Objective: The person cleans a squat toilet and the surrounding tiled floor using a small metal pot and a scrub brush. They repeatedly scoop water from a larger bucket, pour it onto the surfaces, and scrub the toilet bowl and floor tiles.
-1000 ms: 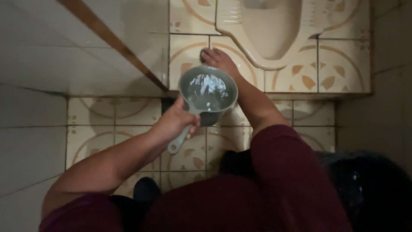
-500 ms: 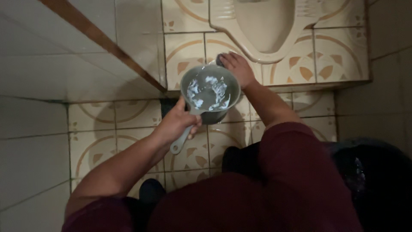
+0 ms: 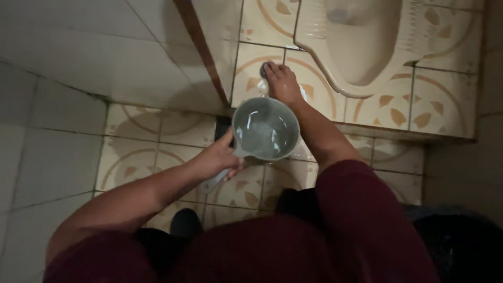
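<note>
My left hand (image 3: pixel 216 158) grips the handle of a grey-green plastic water dipper (image 3: pixel 265 128) with water in it, held level above the floor. My right hand (image 3: pixel 283 82) reaches forward past the dipper and presses a small dark scrubbing pad (image 3: pixel 264 68) on a patterned tile of the raised platform, just left of the cream squat toilet pan (image 3: pixel 361 47). Only an edge of the pad shows under the fingers.
A white tiled wall (image 3: pixel 78 57) with a brown stripe stands at the left. A step edge (image 3: pixel 387 131) separates the raised platform from the lower patterned floor (image 3: pixel 136 157). A dark bucket (image 3: pixel 461 236) sits at the lower right. My dark shoe (image 3: pixel 184 222) is on the floor.
The view has swung, so the toilet pan now lies further right. The water in the dipper has settled. My right hand stays on the same tile with the pad.
</note>
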